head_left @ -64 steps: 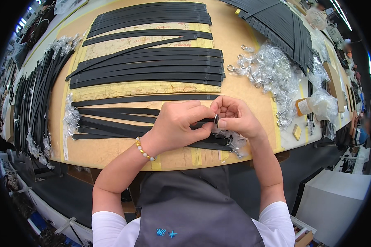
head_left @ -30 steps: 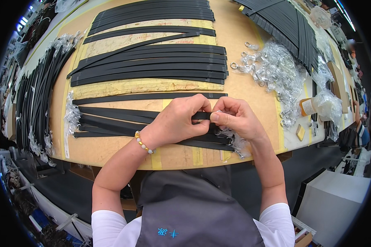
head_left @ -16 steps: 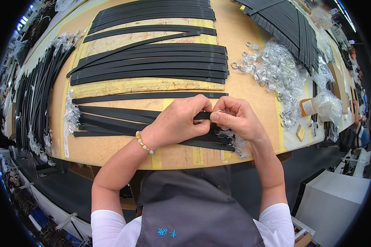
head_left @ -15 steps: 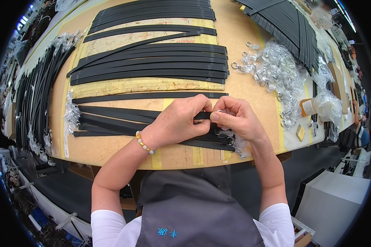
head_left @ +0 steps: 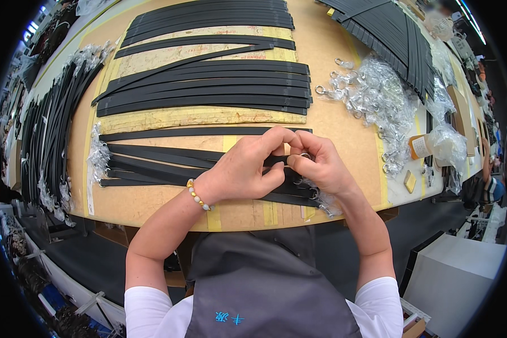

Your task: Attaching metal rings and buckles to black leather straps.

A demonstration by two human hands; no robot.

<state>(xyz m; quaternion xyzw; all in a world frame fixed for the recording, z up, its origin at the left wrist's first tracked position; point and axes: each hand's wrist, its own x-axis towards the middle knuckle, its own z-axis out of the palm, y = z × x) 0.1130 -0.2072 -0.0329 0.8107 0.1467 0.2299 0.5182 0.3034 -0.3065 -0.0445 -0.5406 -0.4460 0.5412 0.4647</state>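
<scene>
Between the two hands: a black strap (head_left: 276,160) is showing a short stretch, and a small metal ring (head_left: 305,155) is glinting at the right fingers; whether the two are joined is staying hidden.
Left hand (head_left: 249,166): its fingers are curling around the strap, thumb below; how tightly, I cannot tell.
Right hand (head_left: 322,164): its fingers are bunching together, pinching at the strap's end beside the ring.
Under the hands: several straps (head_left: 158,167) are lying fanned on the surface (head_left: 152,208), with wrapped hooks (head_left: 99,158) bunching at their left ends and more wrapped hooks (head_left: 325,203) at the right, below the right hand.
Beyond the hands: a single strap (head_left: 203,133) is lying crosswise, and past it the near row (head_left: 203,87) and far row (head_left: 208,19) are resting flat, showing no hooks.
Right of the rows: a heap of loose wrapped hooks (head_left: 377,101) is spreading beside a big strap pile (head_left: 383,39).
Left edge: many straps (head_left: 53,124) are hanging over, their ends carrying clear wrapping.
Progress, as a judgement: the hanging straps and those under the hands are looking largely finished; the held strap is seemingly midway; the bare rows and loose hooks are waiting untouched.
</scene>
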